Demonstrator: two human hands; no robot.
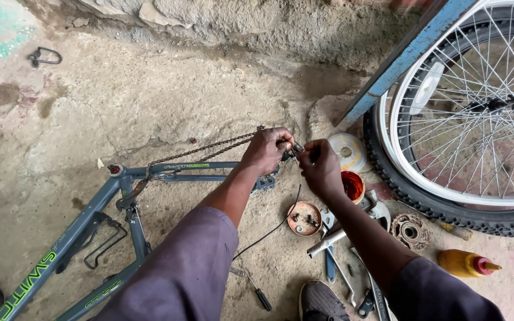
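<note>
A grey-blue bicycle frame (84,223) lies on the concrete floor, its rusty chain (203,150) running up to my hands. My left hand (267,150) is closed around the chain's end and a small dark metal part at the rear of the frame. My right hand (321,166) pinches the same small part (297,147) from the right side, fingertips almost touching the left hand. What exactly sits between the fingers is too small to tell.
Bicycle wheels (471,113) with a black tyre lean at the right beside a blue post (400,62). Small tins (304,218), a rusty sprocket (410,230), wrenches (334,246), a screwdriver (256,291), a yellow bottle (465,263) and my shoe (319,302) lie below. A metal clip (44,57) lies far left.
</note>
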